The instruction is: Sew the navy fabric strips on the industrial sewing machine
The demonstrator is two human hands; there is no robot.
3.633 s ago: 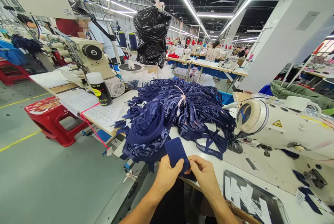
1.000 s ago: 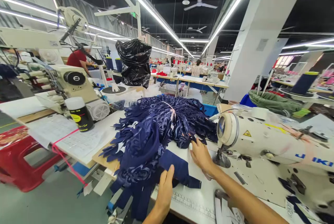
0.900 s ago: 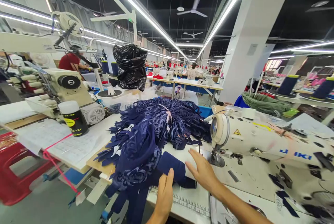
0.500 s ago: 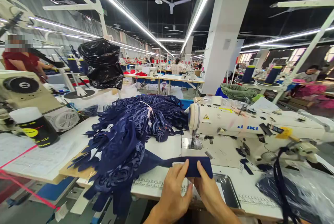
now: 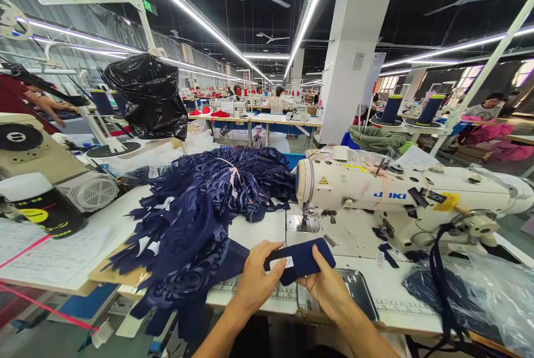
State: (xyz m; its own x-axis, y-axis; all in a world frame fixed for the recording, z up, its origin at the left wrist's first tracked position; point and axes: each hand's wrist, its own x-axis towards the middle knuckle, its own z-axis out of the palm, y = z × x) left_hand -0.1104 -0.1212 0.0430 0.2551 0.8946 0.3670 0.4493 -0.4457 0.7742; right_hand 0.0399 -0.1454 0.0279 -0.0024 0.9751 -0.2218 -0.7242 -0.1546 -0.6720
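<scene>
Navy fabric (image 5: 311, 258) btwn L grip (image 5: 256, 277) & R grip (image 5: 327, 286), both pinching it; wht label (image 5: 289, 262) nr L.

A garment-sewing workshop: from the wearer, a large sewing machine (image 5: 396, 184) stands at two o'clock, bundled navy garments (image 5: 196, 219) lie at eleven, thread cones (image 5: 392, 110) at one, and worktables (image 5: 273, 119) with more machines (image 5: 301, 113) at twelve.
</scene>
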